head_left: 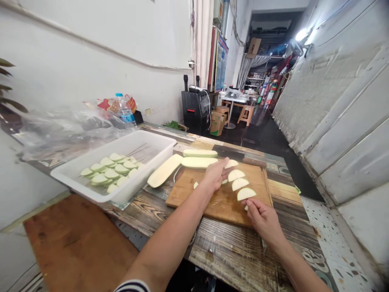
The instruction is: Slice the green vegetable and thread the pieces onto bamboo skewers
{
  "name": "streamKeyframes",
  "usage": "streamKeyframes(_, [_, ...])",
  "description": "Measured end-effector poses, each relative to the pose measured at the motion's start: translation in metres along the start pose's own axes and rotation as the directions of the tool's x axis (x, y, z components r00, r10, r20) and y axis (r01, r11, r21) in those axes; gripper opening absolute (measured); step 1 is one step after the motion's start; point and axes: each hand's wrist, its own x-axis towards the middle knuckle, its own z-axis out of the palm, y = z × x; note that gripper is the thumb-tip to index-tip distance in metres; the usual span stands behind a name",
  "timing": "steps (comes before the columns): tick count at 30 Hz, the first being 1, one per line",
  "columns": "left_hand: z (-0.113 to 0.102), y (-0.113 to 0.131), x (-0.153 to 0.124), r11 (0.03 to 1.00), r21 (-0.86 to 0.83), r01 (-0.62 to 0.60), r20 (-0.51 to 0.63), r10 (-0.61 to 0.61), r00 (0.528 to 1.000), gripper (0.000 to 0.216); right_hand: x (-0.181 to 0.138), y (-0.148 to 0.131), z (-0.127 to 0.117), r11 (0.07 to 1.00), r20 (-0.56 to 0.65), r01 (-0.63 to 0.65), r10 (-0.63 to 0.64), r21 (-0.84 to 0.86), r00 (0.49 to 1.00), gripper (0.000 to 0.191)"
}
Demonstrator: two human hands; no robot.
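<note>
A row of pale half-round zucchini slices (238, 184) with green rims runs over the right part of a wooden cutting board (188, 187), lined up as on a thin skewer. My left hand (215, 175) reaches to the far end of this row, its fingertips closed at the farthest slice (231, 163). At the near end, my right hand (261, 215) pinches with thumb and forefinger just below the nearest slice; the skewer itself hardly shows there. A few more slice pieces lie on the board, partly hidden by my left hand.
Halved zucchinis (165, 170) lie left of and behind the board. A white plastic tub (114, 198) holds skewered slices and thin sticks. Behind it are clear plastic bags (69, 125) and a water bottle (126, 109). A black speaker (196, 109) stands beyond the table.
</note>
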Motion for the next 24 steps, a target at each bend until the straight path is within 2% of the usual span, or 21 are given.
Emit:
streamKeyframes(5, [0.0049, -0.0008, -0.0030, 1.000, -0.021, -0.003, -0.028, 0.003, 1.000, 0.010, -0.0008, -0.0027, 0.0006, 0.998, 0.009, 0.036, -0.035, -0.057, 0.999, 0.036])
streamKeyframes(10, [0.0038, 0.0051, -0.0058, 0.999, -0.031, -0.009, -0.057, 0.007, 0.998, 0.013, -0.0016, -0.0022, 0.0007, 0.988, -0.008, 0.089, -0.090, -0.130, 0.996, 0.036])
streamKeyframes(16, [0.0013, 0.0059, -0.0039, 1.000, -0.027, -0.006, -0.014, 0.005, 1.000, 0.010, -0.0021, -0.0047, 0.0015, 0.987, -0.019, 0.085, -0.088, -0.134, 0.996, 0.035])
streamKeyframes(24, [0.0059, 0.0041, -0.0059, 0.999, -0.022, 0.024, -0.056, -0.025, 0.998, 0.007, -0.0035, -0.0092, 0.0022, 0.991, -0.011, 0.078, -0.080, -0.112, 0.997, 0.036])
